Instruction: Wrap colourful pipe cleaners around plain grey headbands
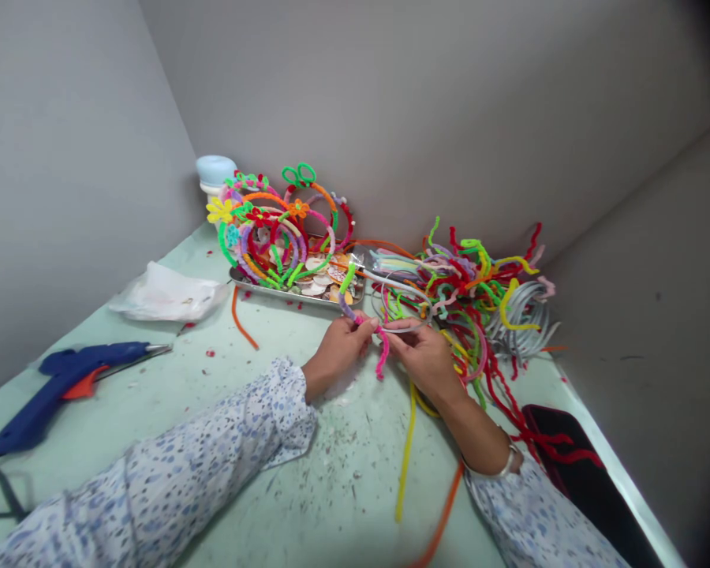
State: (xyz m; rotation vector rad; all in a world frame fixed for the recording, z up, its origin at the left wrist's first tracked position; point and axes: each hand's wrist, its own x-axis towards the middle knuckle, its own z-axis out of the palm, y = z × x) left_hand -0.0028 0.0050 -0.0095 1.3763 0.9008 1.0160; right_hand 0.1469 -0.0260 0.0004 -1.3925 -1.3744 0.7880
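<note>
Between my hands is a thin grey headband (pixel 423 317), one end wrapped in green, purple and pink pipe cleaner. My left hand (pixel 344 349) pinches the wrapped part, thumb and fingers pressed together. From there the loose tail of a pink pipe cleaner (pixel 383 359) hangs down. My right hand (pixel 424 359) is closed on the bare part of the headband, close to where the pink winding stops; its fingertips are partly hidden. Just behind the hands, a metal tray (pixel 296 298) holds flat, pale pieces, with several pipe-cleaner headbands (pixel 278 229) standing over it.
A tangle of coloured pipe cleaners (pixel 473 276) lies at right, beside a bundle of grey hoops (pixel 524 319). A blue glue gun (pixel 76 379) and a plastic bag (pixel 169 293) are at left. A dark phone-like slab (pixel 585 473) lies along the right edge. Grey walls enclose the table.
</note>
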